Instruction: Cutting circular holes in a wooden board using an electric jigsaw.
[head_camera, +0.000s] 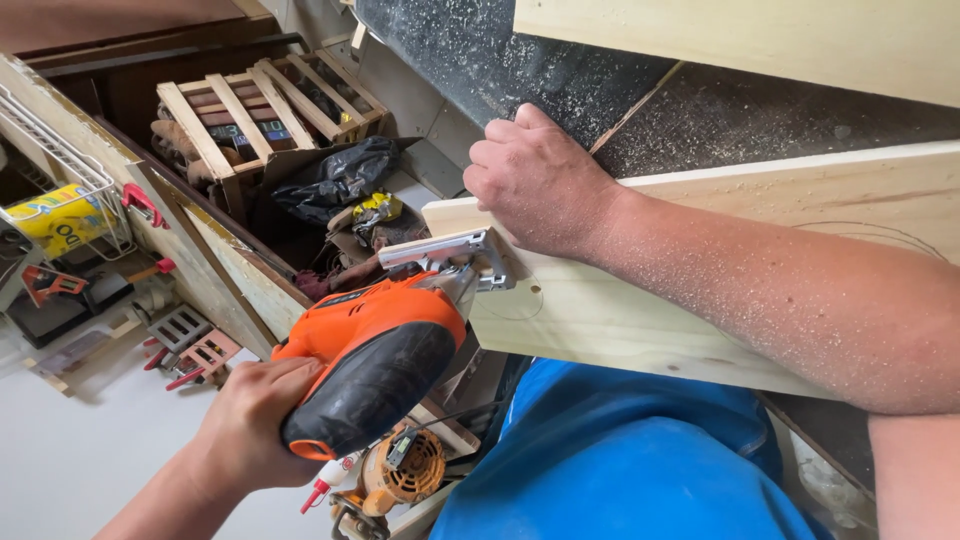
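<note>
Down at seven o'clock, the left hand (250, 425) is wrapped tight around the handle of an orange-and-black jigsaw (375, 355), whose body runs up toward one o'clock and ends in a metal shoe (455, 255) resting flat on the near end of a pale pine board (700, 270). From the gripping hand the board lies up and to the right, and its long axis runs on toward three o'clock across a dark, sawdust-speckled bench top (520, 70). A pencilled circle (515, 300) sits on the board just right of the shoe, and a second, larger curved line (880, 235) shows farther along at two o'clock. Directly above the shoe, at twelve o'clock from it, the right hand (535, 180) presses down with fingers curled over the board's far edge, pinning it; this hand is the nearer one to the cutting end, touching the board just beside the saw, its forearm dusted with sawdust. A second pale plank (760, 40) lies across the bench at one o'clock. Off to the left at ten o'clock stand a slatted wooden crate (270, 100) and a wire rack (50, 150), with red clamps (190, 355) below at eight o'clock; blue clothing (620, 460) fills the foreground at five o'clock
</note>
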